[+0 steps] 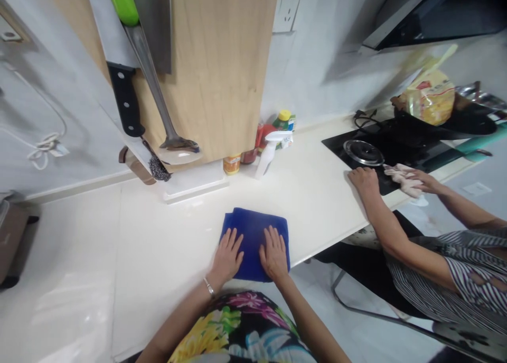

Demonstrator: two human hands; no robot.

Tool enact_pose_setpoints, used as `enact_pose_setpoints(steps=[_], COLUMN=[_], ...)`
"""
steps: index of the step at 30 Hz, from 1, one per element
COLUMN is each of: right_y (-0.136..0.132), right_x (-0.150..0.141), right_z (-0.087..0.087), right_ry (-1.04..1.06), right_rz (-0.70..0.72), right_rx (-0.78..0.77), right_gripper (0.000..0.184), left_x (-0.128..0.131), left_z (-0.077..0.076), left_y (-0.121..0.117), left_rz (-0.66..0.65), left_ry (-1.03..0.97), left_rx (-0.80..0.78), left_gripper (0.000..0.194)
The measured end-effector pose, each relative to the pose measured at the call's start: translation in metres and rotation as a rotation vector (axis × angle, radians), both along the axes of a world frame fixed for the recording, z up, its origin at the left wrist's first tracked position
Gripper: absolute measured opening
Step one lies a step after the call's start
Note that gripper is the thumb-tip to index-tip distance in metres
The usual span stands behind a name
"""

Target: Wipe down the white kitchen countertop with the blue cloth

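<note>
A folded blue cloth (253,236) lies flat on the white countertop (166,257) close to its front edge. My left hand (227,254) rests on the cloth's left side, palm down with fingers spread. On the right side of the same cloth, my right hand (274,253) lies flat, its fingers stretched out. Neither hand grips anything. Beyond the cloth stands a white spray bottle (267,157), near an orange-labelled container (232,165).
A co-worker's hand (423,180) holds a pale cloth (404,179) at the black cooktop (412,146). Overhead at left hang a cleaver, a ladle (152,83) and a black-handled knife (125,101). A brown appliance (13,236) sits far left.
</note>
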State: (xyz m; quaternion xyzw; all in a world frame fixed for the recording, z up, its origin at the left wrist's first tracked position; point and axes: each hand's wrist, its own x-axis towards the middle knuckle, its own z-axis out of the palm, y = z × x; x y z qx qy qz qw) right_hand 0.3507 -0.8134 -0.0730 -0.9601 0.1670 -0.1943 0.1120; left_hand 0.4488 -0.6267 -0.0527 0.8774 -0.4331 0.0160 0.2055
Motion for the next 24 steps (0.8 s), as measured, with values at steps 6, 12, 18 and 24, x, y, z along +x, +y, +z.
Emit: enact_pose_setpoints(steps=[6, 12, 18, 24], right_y=[-0.009, 0.020, 0.051, 0.010], right_x=[-0.005, 0.011, 0.025, 0.007], right_z=[0.006, 0.024, 0.023, 0.019], right_ry=[0.072, 0.130, 0.197, 0.192], right_rz=[0.029, 0.119, 0.271, 0.340], right_rx=[-0.041, -0.059, -0.003, -0.027], right_gripper=[0.057, 0.064, 0.073, 0.055], left_x=[-0.007, -0.015, -0.020, -0.026], left_z=[0.002, 0.006, 0.015, 0.018], left_y=[0.010, 0.035, 0.078, 0.134], left_rz=[0.018, -0.014, 0.141, 0.306], left_ry=[0.026, 0.086, 0.181, 0.179], left_rx=[-0.036, -0.075, -0.315, -0.336], left_gripper=[0.057, 0.052, 0.042, 0.035])
